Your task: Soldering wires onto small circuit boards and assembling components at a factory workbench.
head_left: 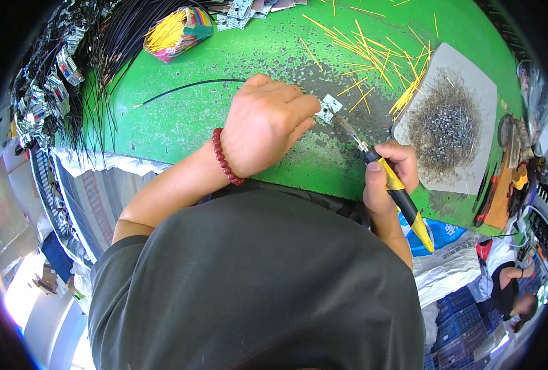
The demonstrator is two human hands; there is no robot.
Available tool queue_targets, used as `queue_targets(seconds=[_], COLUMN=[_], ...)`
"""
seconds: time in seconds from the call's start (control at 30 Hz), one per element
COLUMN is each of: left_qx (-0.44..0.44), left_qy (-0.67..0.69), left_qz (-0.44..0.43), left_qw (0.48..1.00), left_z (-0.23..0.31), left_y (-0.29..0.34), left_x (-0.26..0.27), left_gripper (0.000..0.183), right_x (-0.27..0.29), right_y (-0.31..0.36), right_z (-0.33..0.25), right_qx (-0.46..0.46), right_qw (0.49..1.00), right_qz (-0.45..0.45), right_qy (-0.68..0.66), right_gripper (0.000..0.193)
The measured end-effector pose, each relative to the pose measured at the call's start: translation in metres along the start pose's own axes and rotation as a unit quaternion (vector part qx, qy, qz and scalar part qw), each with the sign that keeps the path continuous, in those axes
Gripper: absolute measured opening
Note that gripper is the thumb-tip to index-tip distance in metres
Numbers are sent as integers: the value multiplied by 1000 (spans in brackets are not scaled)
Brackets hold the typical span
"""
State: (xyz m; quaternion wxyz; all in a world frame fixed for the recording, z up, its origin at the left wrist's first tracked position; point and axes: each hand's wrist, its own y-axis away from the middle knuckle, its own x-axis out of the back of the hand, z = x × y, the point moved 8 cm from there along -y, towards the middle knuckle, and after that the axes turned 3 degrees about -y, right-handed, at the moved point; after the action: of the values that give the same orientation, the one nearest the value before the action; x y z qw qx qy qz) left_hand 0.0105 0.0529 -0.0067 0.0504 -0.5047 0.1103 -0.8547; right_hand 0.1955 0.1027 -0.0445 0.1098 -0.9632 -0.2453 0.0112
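We find the left hand (268, 117) with its fingers curled closed on the left edge of a small, flat, white circuit board (329, 108) with dark marks, positioned just above a worn green-painted bench (175, 135). A thin black cable (184, 87) runs from the left into that hand, where its end is hidden. The right hand (380, 196) has its fingers closed around the yellow-and-black handle of a soldering iron (403, 198), its metal tip at the board's lower right; we cannot tell whether they touch. Thin yellow sticks (368, 52) lie scattered beyond, some reaching a pale grey slab (483, 111) covered with dark debris. As to markings, we note dark printed lettering on a white sack (453, 264) and pale print on a blue plastic bag (437, 240), both below the bench edge.
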Motion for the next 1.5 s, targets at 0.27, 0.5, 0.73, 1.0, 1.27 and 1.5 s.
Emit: queue_targets(seconds=[0.27, 0.5, 0.73, 1.0, 1.27, 1.5], left_qx=[0, 2, 5, 16, 14, 12], left_qy=[-13, -29, -36, -28, -41, -40], left_qz=[-1, 0, 0, -8, -10, -9], left_qw=[1000, 1000, 999, 999, 999, 999], left_z=[-4, -3, -5, -5, -5, -6], left_y=[0, -2, -8, -7, -8, -10], left_x=[-10, -12, -13, -14, -14, -14], left_gripper=[13, 10, 9, 10, 11, 10], right_x=[-2, -3, -5, -11, -11, -7], right_y=[0, -3, -3, -5, -7, -4], right_z=[0, -2, -2, -6, -10, -6], right_qx=[-24, -11, -24, -22, 26, 15], right_qw=[1000, 1000, 999, 997, 998, 999], right_qz=[-1, -19, -24, -49, -42, -26], right_qy=[0, 18, 18, 47, 38, 28], right_gripper=[24, 24, 24, 21, 20, 22])
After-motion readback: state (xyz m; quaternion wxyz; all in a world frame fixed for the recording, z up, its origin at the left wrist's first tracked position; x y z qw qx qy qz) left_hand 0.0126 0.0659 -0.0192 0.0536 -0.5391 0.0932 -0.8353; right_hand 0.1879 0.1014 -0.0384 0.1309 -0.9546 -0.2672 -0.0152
